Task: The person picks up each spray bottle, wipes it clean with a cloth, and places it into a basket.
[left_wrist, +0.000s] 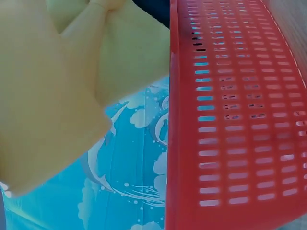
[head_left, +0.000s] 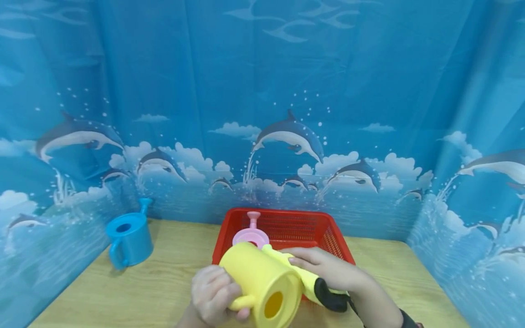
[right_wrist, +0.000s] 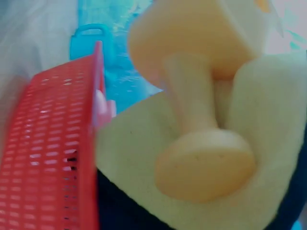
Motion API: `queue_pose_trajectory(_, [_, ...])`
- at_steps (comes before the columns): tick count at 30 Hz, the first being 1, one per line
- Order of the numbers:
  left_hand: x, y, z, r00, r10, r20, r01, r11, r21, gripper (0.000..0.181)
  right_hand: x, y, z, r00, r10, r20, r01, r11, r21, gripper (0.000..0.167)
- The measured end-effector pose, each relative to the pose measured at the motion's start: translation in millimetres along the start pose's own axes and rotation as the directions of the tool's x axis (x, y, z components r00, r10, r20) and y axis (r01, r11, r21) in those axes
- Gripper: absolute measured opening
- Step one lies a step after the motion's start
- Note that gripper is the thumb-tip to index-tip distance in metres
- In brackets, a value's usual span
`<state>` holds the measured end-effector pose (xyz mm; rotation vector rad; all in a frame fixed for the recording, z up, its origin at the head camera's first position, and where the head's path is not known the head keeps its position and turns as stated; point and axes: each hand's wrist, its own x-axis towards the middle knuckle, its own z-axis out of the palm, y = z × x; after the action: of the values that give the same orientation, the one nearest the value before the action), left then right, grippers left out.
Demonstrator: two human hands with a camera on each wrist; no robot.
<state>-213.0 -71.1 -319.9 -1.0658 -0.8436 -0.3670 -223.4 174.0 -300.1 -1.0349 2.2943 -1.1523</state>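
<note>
The left hand (head_left: 215,291) gripped a yellow watering can (head_left: 258,278) by its handle (head_left: 243,302), fingers curled round, and held it tilted above the near edge of a red basket (head_left: 299,228). The can's opening faced the near side, while the right wrist view showed the spout (right_wrist: 192,96) with its round head against a yellow cloth (head_left: 309,280) edged in black. That hold probably left the can's right side free and let the left hand steady it against pressure.

The right hand (head_left: 328,266) lay over the cloth with its fingers fairly straight, pressing it to the right side of the can; where the thumb sat could not be told. Laid flat like this, the hand likely spread the cloth across the curve instead of bunching it.

A pink watering can (head_left: 251,236) stood in the left part of the basket, whose walls presumably kept it in place. A blue watering can (head_left: 130,237) stood at the far left of the tabletop (head_left: 176,255), well apart from the hands and so out of their way. Behind everything hung a blue dolphin-print curtain (head_left: 348,68).
</note>
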Motion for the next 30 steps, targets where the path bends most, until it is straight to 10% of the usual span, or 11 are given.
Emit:
queue_pose_trajectory(12, [2.0, -1.6, 0.9, 0.999, 0.034, -0.023, -0.034, 0.999, -0.003, 0.046, 29.4, 6.5, 8.5, 0.997, -0.025, 0.079, 0.02, 0.998, 0.067, 0.039])
queue_pose_trajectory(17, [-7.1, -6.4, 1.8, 0.997, 0.018, -0.077, -0.02, 0.999, -0.025, 0.048, 24.0, -0.1, 12.3, 1.0, 0.009, 0.009, -0.008, 0.993, -0.116, 0.037])
queue_pose_trajectory(30, [-18.6, -10.5, -2.5, 0.994, -0.036, -0.104, 0.039, 0.999, 0.028, 0.05, 9.8, -13.7, 21.6, 0.987, 0.093, -0.129, -0.144, 0.862, -0.486, 0.035])
